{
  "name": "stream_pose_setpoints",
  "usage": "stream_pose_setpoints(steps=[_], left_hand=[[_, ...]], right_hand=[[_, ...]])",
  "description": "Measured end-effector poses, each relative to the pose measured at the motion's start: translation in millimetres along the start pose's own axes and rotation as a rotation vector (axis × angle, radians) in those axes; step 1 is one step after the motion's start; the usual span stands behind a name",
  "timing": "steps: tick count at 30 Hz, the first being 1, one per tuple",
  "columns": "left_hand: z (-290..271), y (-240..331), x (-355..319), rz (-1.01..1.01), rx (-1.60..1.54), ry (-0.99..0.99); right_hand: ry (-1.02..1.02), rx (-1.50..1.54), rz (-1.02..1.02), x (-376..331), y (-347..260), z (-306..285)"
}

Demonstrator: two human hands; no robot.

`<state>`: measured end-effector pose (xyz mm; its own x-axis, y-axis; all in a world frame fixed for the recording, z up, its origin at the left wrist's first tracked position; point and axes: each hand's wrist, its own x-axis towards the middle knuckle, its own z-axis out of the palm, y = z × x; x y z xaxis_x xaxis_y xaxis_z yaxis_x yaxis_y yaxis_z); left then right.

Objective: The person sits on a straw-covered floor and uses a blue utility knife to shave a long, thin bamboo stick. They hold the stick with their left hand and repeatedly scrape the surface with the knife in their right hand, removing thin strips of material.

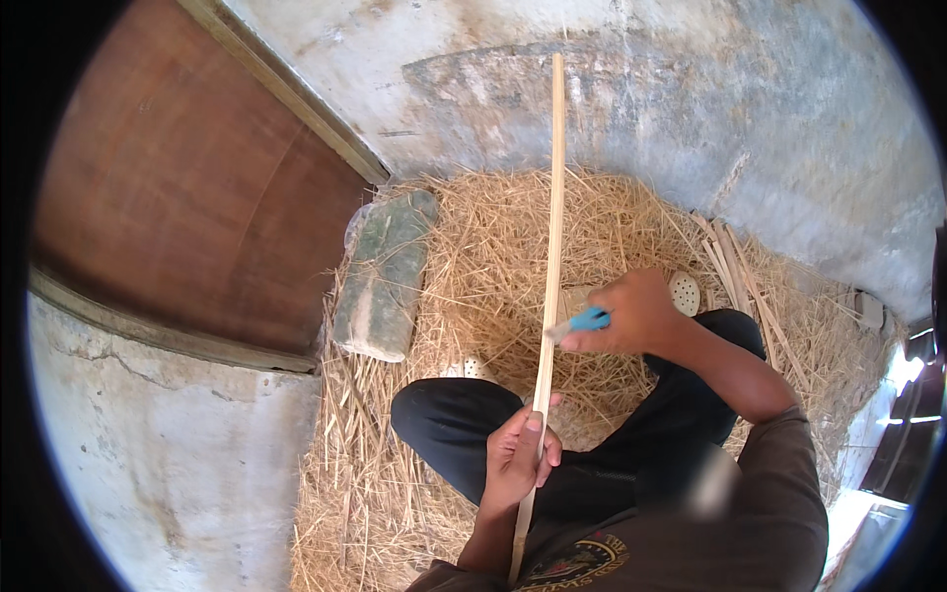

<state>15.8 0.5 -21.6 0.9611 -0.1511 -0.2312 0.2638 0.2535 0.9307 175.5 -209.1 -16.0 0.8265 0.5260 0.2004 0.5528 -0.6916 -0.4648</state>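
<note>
A long, pale strip of bamboo or wood (554,227) runs from my lap up toward the wall. My left hand (518,449) is closed around its lower part, thumb on top. In my closed right hand (631,311) is a blue-handled knife (590,319), its short greyish blade smeared and meeting the strip above my left hand. Whether the edge cuts into the strip is too blurred to tell. The strip's bottom end lies against my dark shirt.
Straw-like shavings (493,237) cover the floor around my crossed legs. A greenish stone block (387,276) lies to the left, near a brown door panel (197,178). Loose strips (735,266) rest by the stained wall (750,109) at right. A perforated pale shoe (684,293) shows beyond my right wrist.
</note>
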Motion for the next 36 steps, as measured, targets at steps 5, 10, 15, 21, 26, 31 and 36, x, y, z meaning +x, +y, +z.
stream_pose_setpoints(steps=[5, 10, 15, 21, 26, 31, 36], left_hand=[[4.5, 4.7, -2.7, -0.016, 0.075, 0.064], [7.8, 8.8, -4.4, -0.018, 0.116, 0.096], [6.9, 8.4, -5.7, -0.027, 0.088, 0.094], [6.7, 8.4, -10.0, -0.009, 0.066, 0.057], [7.8, 11.4, -14.5, -0.014, 0.071, 0.062], [11.7, 17.4, -16.2, -0.015, 0.104, 0.082], [9.6, 16.3, -20.4, -0.025, 0.072, 0.043]], right_hand=[[0.053, -0.061, -0.077, 4.6, -1.9, 11.9], [0.157, -0.092, -0.097, 17.0, 6.4, 16.1], [0.182, -0.099, -0.039, 27.5, 13.8, 19.5], [0.253, -0.112, -0.065, 33.2, 22.8, 11.5], [0.31, -0.13, -0.079, 40.6, 27.0, 8.8], [0.351, -0.14, -0.094, 48.0, 32.9, 6.1], [0.401, -0.156, -0.057, 53.3, 34.1, -1.7]])
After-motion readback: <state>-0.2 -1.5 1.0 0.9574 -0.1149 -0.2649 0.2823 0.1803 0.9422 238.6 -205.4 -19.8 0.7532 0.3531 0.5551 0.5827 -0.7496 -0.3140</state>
